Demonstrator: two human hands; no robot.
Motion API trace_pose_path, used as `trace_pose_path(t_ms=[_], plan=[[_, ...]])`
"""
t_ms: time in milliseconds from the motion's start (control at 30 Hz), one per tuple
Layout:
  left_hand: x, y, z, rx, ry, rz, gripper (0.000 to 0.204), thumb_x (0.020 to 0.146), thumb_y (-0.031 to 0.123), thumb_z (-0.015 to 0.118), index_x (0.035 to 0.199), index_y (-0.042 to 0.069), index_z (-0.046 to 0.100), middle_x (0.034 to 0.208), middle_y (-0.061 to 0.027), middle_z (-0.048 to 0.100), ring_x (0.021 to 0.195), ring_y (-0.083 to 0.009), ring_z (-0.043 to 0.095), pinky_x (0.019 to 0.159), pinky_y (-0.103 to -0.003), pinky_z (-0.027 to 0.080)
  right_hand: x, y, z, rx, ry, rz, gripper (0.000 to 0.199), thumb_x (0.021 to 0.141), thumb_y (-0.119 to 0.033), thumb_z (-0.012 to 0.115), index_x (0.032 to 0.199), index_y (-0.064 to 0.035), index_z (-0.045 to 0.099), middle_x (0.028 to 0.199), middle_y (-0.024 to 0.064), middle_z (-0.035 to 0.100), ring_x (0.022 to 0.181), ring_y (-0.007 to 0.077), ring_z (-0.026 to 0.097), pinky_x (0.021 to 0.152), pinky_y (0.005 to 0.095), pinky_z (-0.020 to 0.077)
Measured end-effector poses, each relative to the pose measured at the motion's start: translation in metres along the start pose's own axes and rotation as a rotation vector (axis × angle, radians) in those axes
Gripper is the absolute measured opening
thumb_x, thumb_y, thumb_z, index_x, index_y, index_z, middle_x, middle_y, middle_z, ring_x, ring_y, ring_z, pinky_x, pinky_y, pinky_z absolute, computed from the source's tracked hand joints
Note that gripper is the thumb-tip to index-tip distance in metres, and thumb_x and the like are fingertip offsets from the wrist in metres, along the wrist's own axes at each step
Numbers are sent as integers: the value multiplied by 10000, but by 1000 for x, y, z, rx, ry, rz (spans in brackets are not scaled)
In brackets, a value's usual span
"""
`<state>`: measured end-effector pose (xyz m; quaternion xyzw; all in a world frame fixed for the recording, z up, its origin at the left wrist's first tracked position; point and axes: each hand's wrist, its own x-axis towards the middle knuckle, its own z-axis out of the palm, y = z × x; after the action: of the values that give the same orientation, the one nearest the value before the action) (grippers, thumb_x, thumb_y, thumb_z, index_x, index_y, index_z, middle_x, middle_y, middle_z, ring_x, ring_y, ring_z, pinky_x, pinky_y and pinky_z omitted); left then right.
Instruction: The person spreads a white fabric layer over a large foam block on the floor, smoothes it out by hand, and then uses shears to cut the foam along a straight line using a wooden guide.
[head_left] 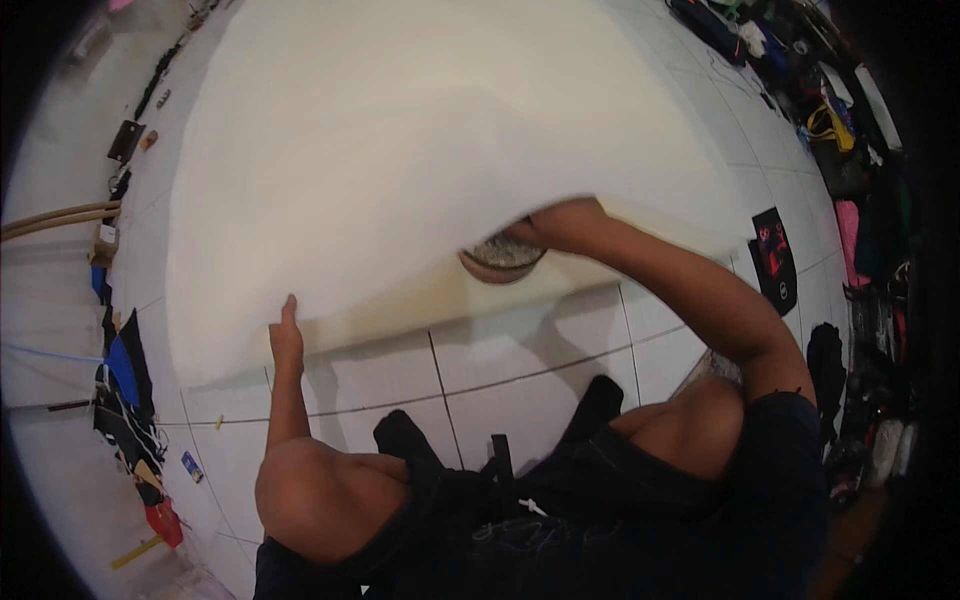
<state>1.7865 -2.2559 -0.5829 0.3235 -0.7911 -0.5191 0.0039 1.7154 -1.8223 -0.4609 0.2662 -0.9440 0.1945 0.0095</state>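
A large white sheet [350, 200] lies over a cream-coloured layer [410, 308] on the tiled floor [520, 360], and the left hand [287, 332] holds its near edge, with the thumb on top. The right hand [556, 222] is partly hidden under the raised edge, at a round brown-rimmed thing [503, 260] with a grey, speckled middle.

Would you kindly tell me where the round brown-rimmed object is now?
In the head view, the round object is right of centre, at the right hand and partly under the lifted near edge of the white sheet.
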Motion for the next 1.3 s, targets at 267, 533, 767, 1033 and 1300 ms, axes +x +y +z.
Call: trace_pose_path(t_ms=[267,533,767,1033,1300], plan=[[12,-16,1,38,-14,-46,726,815,516,560,1195,-101,513,1099,-140,560,1000,-208,507,898,-343,391,0,15,28,-28,-214,-70,524,821,-433,575,1224,-99,535,1169,173,580,1050,329,564,890,395,454],[2,-29,9,-123,-97,-93,597,839,463,573,1100,-74,565,1046,-105,573,865,-191,534,759,-312,450,-95,-42,1,76,-214,-124,346,786,-396,623,814,-70,510,597,138,568,565,333,590,503,430,474],[-1,-42,11,-179,-96,-41,605,812,412,629,1140,-90,547,1137,-130,561,971,-217,535,828,-339,445,-151,-54,27,196,-546,-25,377,795,-409,620,850,-54,508,635,172,575,630,374,591,545,462,463],[13,-60,5,-334,-112,-64,543,844,406,586,1198,-3,542,1137,-107,571,996,-229,551,828,-354,461,-141,-43,27,380,-651,-51,414,768,-429,678,841,-44,546,685,154,597,664,322,605,512,372,466],[29,-67,-9,-496,-182,-100,624,861,507,513,1317,91,419,1203,-77,541,1061,-238,515,837,-368,421,-185,119,25,607,-332,952,567,841,-505,581,829,62,597,686,121,629,533,188,596,443,293,431]])
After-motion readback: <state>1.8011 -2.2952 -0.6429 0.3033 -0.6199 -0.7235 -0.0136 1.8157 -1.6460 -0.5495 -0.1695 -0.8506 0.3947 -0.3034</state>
